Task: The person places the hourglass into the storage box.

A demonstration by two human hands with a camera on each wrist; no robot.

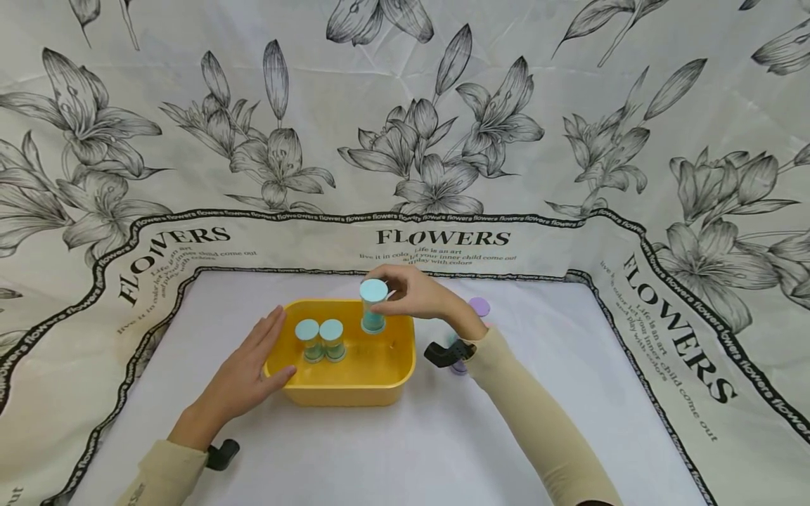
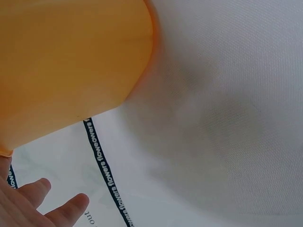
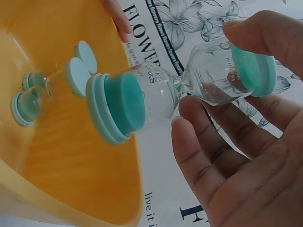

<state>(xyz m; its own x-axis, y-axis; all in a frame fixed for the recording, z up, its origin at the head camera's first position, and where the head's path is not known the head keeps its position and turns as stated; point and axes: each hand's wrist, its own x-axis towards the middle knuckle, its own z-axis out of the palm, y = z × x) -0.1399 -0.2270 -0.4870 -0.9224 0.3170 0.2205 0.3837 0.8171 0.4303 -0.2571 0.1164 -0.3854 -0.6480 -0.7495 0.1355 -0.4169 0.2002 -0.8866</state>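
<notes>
A sand timer (image 3: 156, 90) of clear glass with mint-green caps and green sand is held between the thumb and fingers of my right hand (image 1: 414, 292), over the right back part of a yellow bin (image 1: 342, 397). Two more mint-capped sand timers (image 1: 308, 341) (image 1: 332, 341) stand side by side inside the bin, on its left. My left hand (image 1: 247, 369) rests against the bin's left side with the fingers straight and the thumb over the front rim. The left wrist view shows mostly the bin's outer wall (image 2: 71, 56) and some fingertips (image 2: 71, 208).
Right of the bin, a purple-capped item (image 1: 479, 306) and another purple-based one (image 1: 459, 367) are partly hidden by my right wrist. White cloth (image 1: 493, 450) covers the table, and a flower-printed sheet (image 1: 443, 140) rises behind it.
</notes>
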